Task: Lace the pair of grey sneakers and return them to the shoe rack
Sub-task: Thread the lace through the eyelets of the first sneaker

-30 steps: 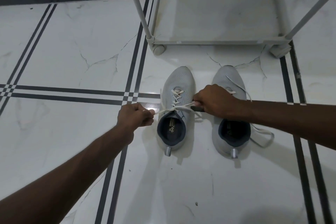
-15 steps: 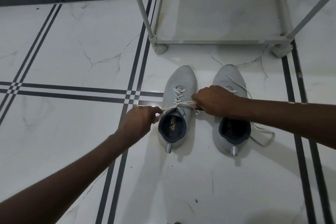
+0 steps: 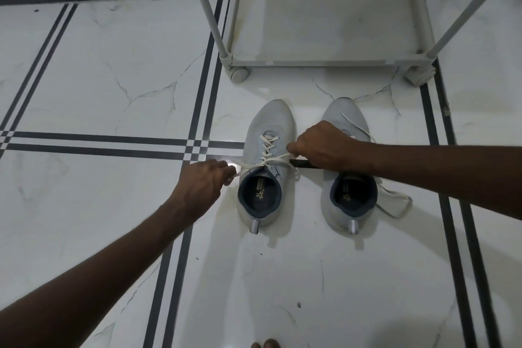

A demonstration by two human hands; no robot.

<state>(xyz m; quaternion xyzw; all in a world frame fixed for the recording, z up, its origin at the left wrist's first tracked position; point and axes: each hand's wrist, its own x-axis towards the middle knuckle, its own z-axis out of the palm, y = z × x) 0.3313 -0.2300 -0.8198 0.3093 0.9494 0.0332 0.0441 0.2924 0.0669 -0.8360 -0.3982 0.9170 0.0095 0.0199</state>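
— Slack's gone: a second ago the left hand [image 3: 202, 182] was out wider, and it has come in beside the left shoe [image 3: 267, 167].

— Fingers?

— Both sets clamped on lace ends [image 3: 262, 162], right hand [image 3: 324, 147] just past the eyelets.

— Meaning?

— That shoe looks laced to the top, I'd say; tying comes next. The right shoe [image 3: 348, 178] at centre right has its lace [image 3: 395, 200] trailing loose. Rack [image 3: 324, 58], top of frame, holds nothing.

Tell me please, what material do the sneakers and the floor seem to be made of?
Sneakers: apparently a matte grey knit or mesh fabric, judging by the fine, soft-looking surface; the laces look like flat white woven cord.
Floor: likely polished marble-look tile, with grey veins, black inlay stripes and a glossy reflection.
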